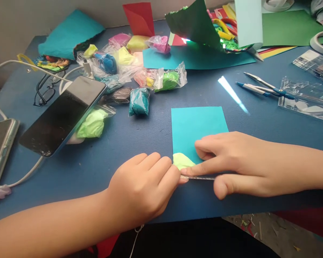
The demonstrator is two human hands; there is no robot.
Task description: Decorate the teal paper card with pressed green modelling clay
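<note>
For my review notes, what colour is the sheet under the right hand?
The sheet is turquoise blue; it shows best in the head view.

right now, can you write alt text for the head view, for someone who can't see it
The left hand and right hand press pale lime-green soft clay onto the lower left of a turquoise paper square on a dark blue table. Behind lie bagged coloured clay and a black-screened phone.

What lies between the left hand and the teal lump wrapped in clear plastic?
Only bare blue tabletop separates the left hand from the teal lump, as the head view shows.
</note>
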